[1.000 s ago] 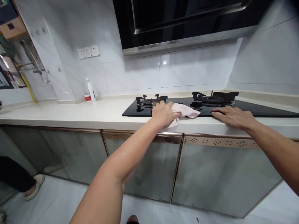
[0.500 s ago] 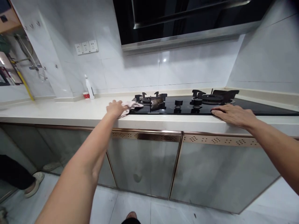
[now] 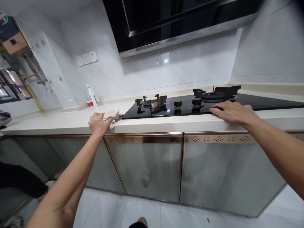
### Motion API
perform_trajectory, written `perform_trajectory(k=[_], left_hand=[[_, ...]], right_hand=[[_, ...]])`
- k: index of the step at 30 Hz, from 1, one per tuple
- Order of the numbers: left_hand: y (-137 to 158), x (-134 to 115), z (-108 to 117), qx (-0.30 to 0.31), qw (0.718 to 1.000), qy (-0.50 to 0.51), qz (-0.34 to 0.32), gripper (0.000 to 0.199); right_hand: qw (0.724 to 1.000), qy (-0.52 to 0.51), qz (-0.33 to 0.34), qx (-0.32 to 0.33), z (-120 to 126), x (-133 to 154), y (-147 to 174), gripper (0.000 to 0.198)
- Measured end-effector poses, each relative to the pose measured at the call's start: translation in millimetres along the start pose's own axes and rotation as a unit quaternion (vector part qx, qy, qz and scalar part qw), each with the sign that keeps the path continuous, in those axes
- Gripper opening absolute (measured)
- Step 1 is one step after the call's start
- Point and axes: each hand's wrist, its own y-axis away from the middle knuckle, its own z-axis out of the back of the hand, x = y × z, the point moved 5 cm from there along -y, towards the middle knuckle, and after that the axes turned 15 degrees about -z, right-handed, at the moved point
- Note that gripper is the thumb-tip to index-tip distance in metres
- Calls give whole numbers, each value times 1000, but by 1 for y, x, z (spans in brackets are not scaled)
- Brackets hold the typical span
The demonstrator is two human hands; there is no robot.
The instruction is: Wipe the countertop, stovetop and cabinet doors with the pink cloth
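Observation:
My left hand [image 3: 98,123] is closed on a pale pink cloth [image 3: 112,116], pressing it onto the white countertop [image 3: 61,119] at its front edge. The cloth is bunched, and one corner reaches toward the left end of the black glass gas cooktop [image 3: 258,103]. My right hand [image 3: 234,111] rests at the cooktop's front edge, palm down, fingers laid forward and holding nothing. Between the hands stand two black knobs, the left knob [image 3: 177,104] and the right knob [image 3: 196,103]. Behind them are the left burner [image 3: 154,103] and the right burner [image 3: 213,96].
A white spray bottle [image 3: 92,96] and a small red-and-white cup [image 3: 90,103] stand by the wall. A pan [image 3: 4,117] sits at the far left. Overhead hangs a black range hood [image 3: 180,25]. Cabinet doors [image 3: 144,167] lie below. Another person's dark-clothed leg [image 3: 21,179] shows lower left.
My left hand has drawn the cloth leftward off the cooktop's left end onto the countertop. My right hand stays at the cooktop's front edge. The view has tilted and turned slightly left.

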Motion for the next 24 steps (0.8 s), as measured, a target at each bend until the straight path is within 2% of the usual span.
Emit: perform_trajectory(k=[3, 6, 10, 14, 16, 18, 21, 24], left_hand=[[17, -25, 6, -76, 997, -21, 12, 52], [30, -70, 3, -79, 996, -7, -35, 60], [43, -148, -1, -83, 991, 38, -98, 58], [50, -238, -2, -73, 968, 100, -216, 58], [52, -280, 1, -76, 946, 116, -292, 59], [51, -312, 8, -100, 922, 117, -354, 56], [36, -332, 18, -117, 905, 112, -393, 55], [4, -322, 19, -63, 924, 130, -354, 63]], right_hand=[[1000, 8, -15, 6, -1, 0, -1, 64], [1000, 10, -19, 6, 0, 2, 1, 66], [1000, 13, -21, 14, 1, 2, 4, 68], [1000, 12, -16, 13, 2, 2, 4, 65], [1000, 12, -17, 9, 2, 1, 3, 64], [1000, 15, -17, 6, 2, 0, 2, 64], [1000, 25, -12, 12, 1, -1, 1, 62], [1000, 25, -8, 16, 1, -2, 0, 60]])
